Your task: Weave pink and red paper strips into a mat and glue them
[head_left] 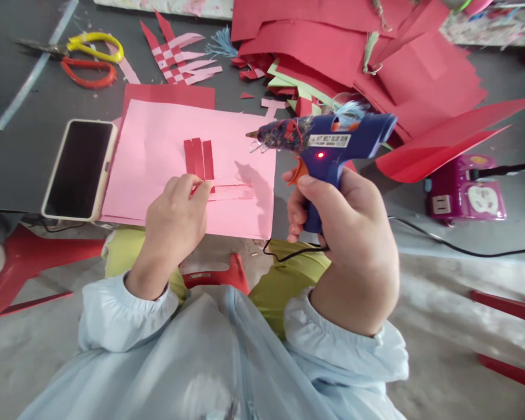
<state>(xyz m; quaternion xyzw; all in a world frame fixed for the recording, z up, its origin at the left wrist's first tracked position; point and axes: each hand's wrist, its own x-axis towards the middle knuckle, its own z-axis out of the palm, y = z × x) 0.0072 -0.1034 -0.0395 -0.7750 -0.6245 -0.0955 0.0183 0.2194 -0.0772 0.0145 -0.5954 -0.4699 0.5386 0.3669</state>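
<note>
My right hand (345,216) is wrapped round a blue hot glue gun (332,140), a finger at its orange trigger (298,172). A red light glows on the gun's side, and its nozzle points left above the pink paper (144,140). On that paper my left hand (179,204) pinches the joint where red paper strips (195,157) meet a pink paper strip (234,191). The red strips stand away from me side by side; the pink one lies to the right. My fingertips cover the crossing.
At the left lie a phone (81,169), scissors (90,58) and a glue stick (37,64). A woven paper piece (175,55) is behind the pink paper. Red paper (306,49) is piled at the back. A purple power socket (466,189) and black cable (446,238) sit at right.
</note>
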